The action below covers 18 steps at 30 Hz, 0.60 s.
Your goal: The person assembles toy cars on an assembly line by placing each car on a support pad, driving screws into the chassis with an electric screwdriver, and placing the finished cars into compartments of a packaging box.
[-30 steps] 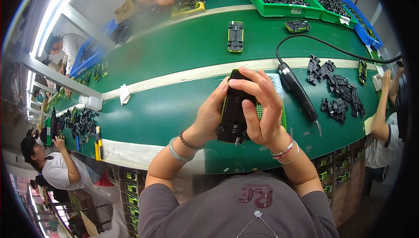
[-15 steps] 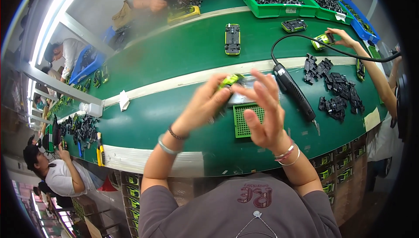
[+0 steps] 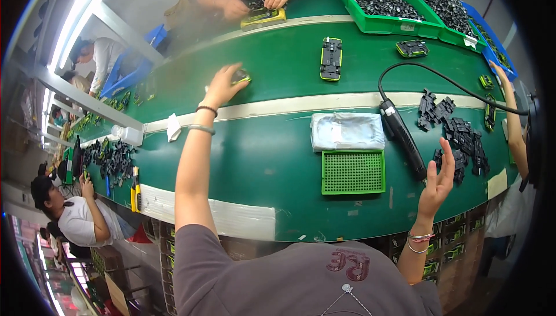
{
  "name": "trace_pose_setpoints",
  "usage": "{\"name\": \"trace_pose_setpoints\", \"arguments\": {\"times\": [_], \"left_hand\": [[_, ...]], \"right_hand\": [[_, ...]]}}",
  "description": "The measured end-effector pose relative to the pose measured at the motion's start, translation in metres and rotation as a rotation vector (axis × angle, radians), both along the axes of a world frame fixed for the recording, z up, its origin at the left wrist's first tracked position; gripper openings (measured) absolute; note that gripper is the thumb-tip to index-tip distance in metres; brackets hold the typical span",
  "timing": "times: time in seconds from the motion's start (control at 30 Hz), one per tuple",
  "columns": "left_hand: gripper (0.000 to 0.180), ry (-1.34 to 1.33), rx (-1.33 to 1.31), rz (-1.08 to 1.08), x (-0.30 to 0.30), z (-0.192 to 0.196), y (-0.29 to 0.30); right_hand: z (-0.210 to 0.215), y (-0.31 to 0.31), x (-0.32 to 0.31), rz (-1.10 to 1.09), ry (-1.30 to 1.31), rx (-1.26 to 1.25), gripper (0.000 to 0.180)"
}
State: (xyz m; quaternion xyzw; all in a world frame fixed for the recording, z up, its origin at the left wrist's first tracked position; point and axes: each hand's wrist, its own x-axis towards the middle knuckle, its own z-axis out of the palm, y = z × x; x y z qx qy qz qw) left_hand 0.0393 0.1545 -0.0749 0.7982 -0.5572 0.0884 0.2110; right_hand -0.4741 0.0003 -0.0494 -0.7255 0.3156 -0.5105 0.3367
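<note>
1. where both hands were wrapped around a dark toy car chassis close to the chest a second ago, the left hand (image 3: pixel 223 86) is now stretched far out over the green belt (image 3: pixel 278 72), its fingers resting on a small dark and yellow-green piece (image 3: pixel 241 76) lying on the belt's far lane.
2. whether those fingers grip the piece or have just let it go cannot be told; they cover part of it.
3. the right hand (image 3: pixel 437 181) has dropped away to the near right, palm open and fingers spread, holding nothing, just beside the black electric screwdriver (image 3: pixel 401 136) and close to the heap of black plastic parts (image 3: pixel 460 136).
4. judged from this, the held work has left the body and gone onto the moving lane.
5. the green perforated tray (image 3: pixel 353 171), half hidden behind the hands half a second ago, now lies fully uncovered, with the white cloth pad (image 3: pixel 346 130) just beyond it.
6. another chassis (image 3: pixel 331 58) sits farther along the belt, well apart from the left hand.
</note>
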Motion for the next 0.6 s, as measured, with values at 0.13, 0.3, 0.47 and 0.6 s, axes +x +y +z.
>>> {"name": "trace_pose_setpoints", "arguments": {"times": [0.13,0.3,0.47,0.6], "left_hand": [[0.039,-0.042,-0.327,-0.02,-0.018,0.026,-0.054],[0.026,-0.036,-0.336,-0.136,-0.032,0.033,-0.101],[0.029,-0.046,-0.207,-0.088,-0.037,0.019,-0.124],[0.049,0.027,0.169,0.007,-0.055,0.001,-0.121]], "right_hand": [[0.005,-0.003,0.004,-0.023,-0.03,-0.035,0.042],[0.008,-0.005,0.004,-0.061,-0.032,-0.013,0.041],[0.006,-0.003,0.006,-0.054,-0.053,-0.009,0.043],[0.004,-0.003,0.01,-0.048,-0.068,0.016,0.044]]}}
